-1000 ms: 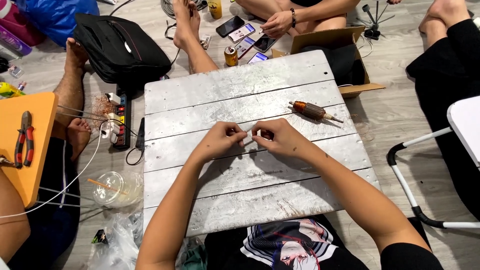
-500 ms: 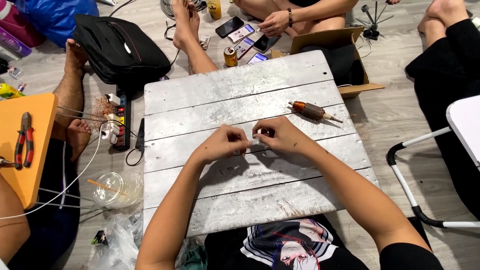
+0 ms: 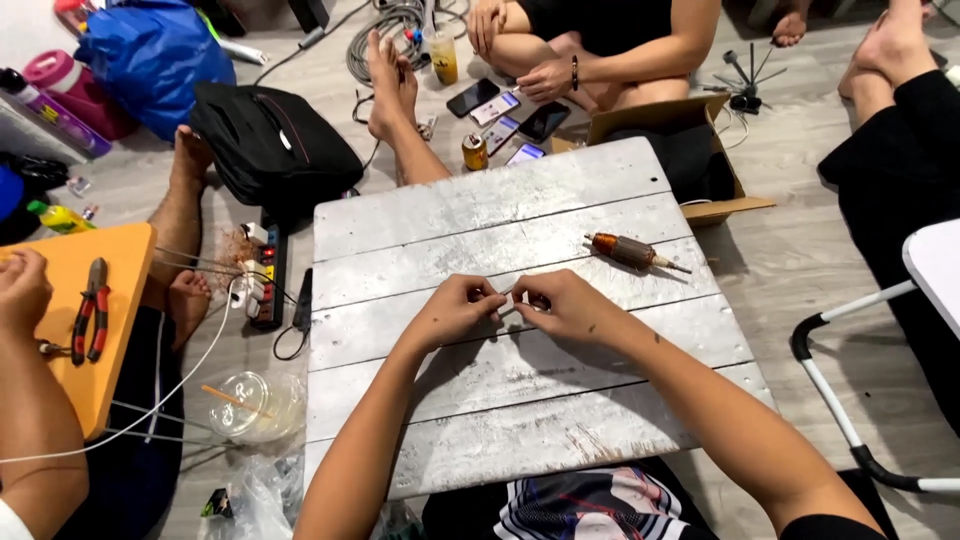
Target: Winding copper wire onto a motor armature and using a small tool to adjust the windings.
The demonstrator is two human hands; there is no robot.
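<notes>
Fingers of your left hand (image 3: pixel 460 308) and right hand (image 3: pixel 560 303) are pinched narrow, tips almost meeting over the middle of the white plank board (image 3: pixel 450 215). Between them sits a small pale piece (image 3: pixel 507 297), too small to tell what it is; both hands appear to grip it, low against the planks. Your forearms angle in from the near edge. A copper-wound motor rotor (image 3: pixel 632 251) lies on the board beyond your right hand, well apart from it, shaft pointing right. Off the board's left edge: a power strip (image 3: pixel 267 275) on the floor and a clear plastic cup (image 3: pixel 250 405). Red-handled pliers (image 3: pixel 90 322) rest on an orange board (image 3: pixel 75 300) at far left, beside another person's hand (image 3: pixel 22 290).
</notes>
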